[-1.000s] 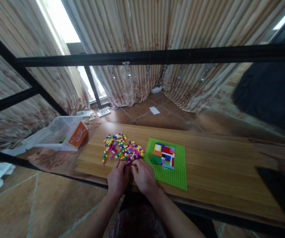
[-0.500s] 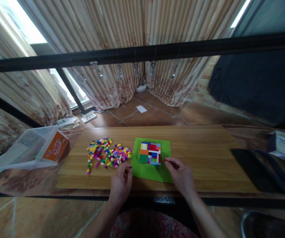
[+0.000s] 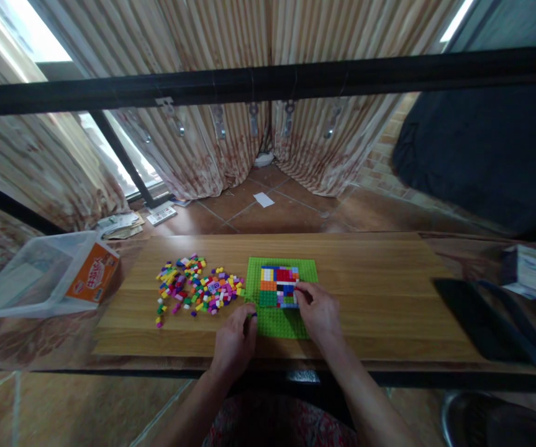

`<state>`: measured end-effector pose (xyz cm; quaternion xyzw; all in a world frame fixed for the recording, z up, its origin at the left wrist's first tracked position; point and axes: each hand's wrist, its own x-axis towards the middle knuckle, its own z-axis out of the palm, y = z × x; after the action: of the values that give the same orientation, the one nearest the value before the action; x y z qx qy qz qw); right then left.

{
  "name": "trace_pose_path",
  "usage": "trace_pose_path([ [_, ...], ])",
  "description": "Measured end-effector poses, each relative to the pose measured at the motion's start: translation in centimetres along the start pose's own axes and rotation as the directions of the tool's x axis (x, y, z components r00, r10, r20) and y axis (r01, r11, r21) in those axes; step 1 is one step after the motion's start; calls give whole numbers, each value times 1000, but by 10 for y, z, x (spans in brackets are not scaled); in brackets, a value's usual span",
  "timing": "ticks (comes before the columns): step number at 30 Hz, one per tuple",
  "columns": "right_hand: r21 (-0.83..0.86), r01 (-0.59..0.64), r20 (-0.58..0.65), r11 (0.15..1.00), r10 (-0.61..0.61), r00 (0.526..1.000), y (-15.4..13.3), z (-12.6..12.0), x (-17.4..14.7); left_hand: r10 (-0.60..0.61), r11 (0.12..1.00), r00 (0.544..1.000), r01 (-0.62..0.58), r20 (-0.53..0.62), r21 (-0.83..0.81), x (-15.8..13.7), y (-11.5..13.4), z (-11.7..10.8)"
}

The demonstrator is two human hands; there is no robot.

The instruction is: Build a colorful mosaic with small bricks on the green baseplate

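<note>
A square build of many-coloured toy bricks (image 3: pixel 276 287) stands on the green studded baseplate (image 3: pixel 274 327). My right hand (image 3: pixel 322 312) is at the build's right edge, its thumb and fingers pinched on a small red brick (image 3: pixel 297 287) that the fingertips mostly hide. Over the baseplate's left front edge, my left hand (image 3: pixel 235 337) is closed. A small dark blue or purple brick (image 3: pixel 254 315) shows at its fingertips. Left of the baseplate lies a spread of loose coloured bricks (image 3: pixel 218 292).
The wooden board (image 3: pixel 379 292) carries the baseplate and the loose bricks. A clear plastic box (image 3: pixel 39 273) with an orange label stands to the left. On the right lie a black flat item (image 3: pixel 472 316) and a white-and-purple box (image 3: pixel 533 271). A black rail (image 3: pixel 230 87) crosses beyond the board.
My right hand has moved left from beside the baseplate's right edge to the build, bringing the red brick. My left hand has shifted slightly right, onto the baseplate's edge. The view has shifted a little.
</note>
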<state>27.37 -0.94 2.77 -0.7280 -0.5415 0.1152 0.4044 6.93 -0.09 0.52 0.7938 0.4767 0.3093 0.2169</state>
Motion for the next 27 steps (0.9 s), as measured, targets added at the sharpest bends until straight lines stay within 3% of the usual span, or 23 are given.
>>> trace_pose_path([
  [7,20,17,-12,1000,-17,1000,6,2,5,9,1000,1000,-9,4,-1,-1,0,1],
  [16,124,-48,17,991,46,999,10,-4,1,-9,1000,1000,9,14,-26,-1,3,2],
  [21,244,-139,23,960,138,990,14,0,2,-11,999,1000,11,13,-37,-2,2,3],
  [27,418,-274,91,866,260,961,18,7,7,-9,999,1000,9,13,-31,-3,0,4],
])
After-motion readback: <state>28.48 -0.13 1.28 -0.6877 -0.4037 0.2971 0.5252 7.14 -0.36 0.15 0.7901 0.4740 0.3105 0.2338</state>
